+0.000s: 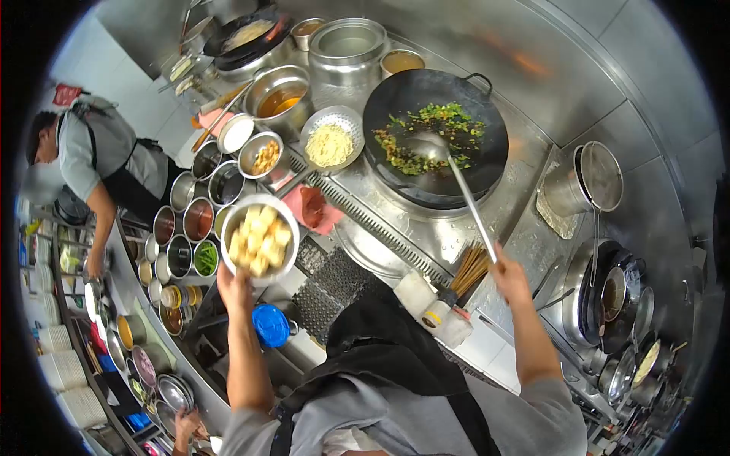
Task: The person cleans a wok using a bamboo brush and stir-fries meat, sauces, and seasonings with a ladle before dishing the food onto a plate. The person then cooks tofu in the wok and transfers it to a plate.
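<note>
My left hand [236,287] grips the near rim of a metal bowl [286,267] heaped with pale yellow cubes [260,237] that look like tofu. The bowl is held up left of the stove, near the rows of small pots. In my right hand [508,273] is the long handle of a metal ladle [430,147]. Its head rests in a black wok [479,114], among chopped green and dark reddish bits [449,118]. The wok sits on the burner ahead of me.
A perforated strainer with noodles [330,146] stands left of the wok, beside a pot of orange liquid [280,99]. A bamboo brush [470,270] is at the stove's near edge. Stacked woks and strainers [608,296] line the right. A co-worker [114,144] bends over the left counter; another person's hand [188,425] shows lower left.
</note>
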